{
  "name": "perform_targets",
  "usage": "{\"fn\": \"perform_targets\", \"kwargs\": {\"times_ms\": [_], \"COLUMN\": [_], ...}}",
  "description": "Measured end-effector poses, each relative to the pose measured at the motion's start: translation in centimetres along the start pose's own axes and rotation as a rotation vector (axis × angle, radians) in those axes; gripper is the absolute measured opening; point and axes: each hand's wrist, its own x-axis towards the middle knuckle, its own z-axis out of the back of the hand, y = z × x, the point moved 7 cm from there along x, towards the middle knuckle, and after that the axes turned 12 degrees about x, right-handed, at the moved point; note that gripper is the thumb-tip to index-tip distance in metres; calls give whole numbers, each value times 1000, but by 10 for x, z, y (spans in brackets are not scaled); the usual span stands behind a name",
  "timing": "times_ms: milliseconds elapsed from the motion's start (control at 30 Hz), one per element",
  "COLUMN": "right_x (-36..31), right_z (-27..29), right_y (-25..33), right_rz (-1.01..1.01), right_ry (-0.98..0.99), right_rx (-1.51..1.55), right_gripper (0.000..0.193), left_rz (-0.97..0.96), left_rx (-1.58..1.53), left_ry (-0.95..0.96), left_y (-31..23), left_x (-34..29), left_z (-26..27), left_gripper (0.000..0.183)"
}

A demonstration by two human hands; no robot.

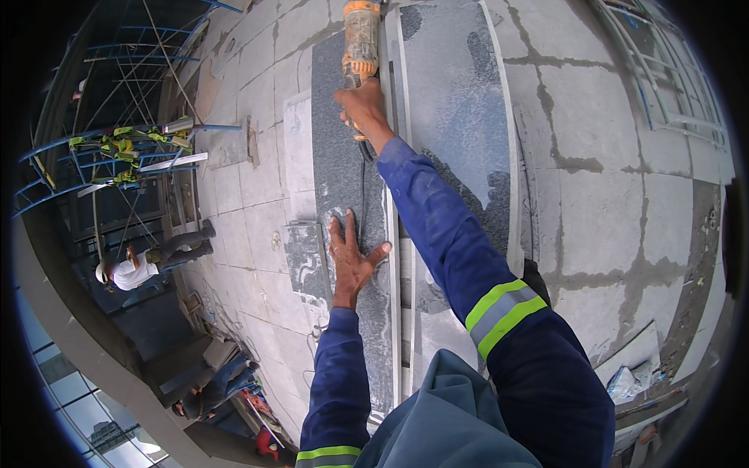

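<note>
Orange-grey tool [361, 40], speckled dark slab [331, 148]

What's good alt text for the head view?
The right hand grips an orange power tool at the far end of a long dark slab; the left hand lies spread on the slab. Blue scaffolding and a person in a white helmet are at left.

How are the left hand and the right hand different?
The left hand is spread over the dark slab, while the right hand curls around the orange power tool. The left hand is closer in; the right hand is farther out. Both are bare and come out of blue sleeves.
</note>
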Motion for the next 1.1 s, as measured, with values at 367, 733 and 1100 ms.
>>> {"fn": "perform_targets", "kwargs": {"times_ms": [367,733,1100], "right_x": [17,11,7], "right_z": [0,-1,2], "right_y": [-4,-3,-8], "right_rz": [21,11,55], "right_ry": [-9,19,26], "right_rx": [-9,-64,-66], "right_gripper": [29,37,53], "left_rz": [-6,-16,-33], "left_rx": [5,12,72], "left_ry": [5,-12,-9], "left_y": [0,3,-2], "left_x": [5,3,5], "left_z": [-1,0,0], "left_gripper": [142,142,137]}}
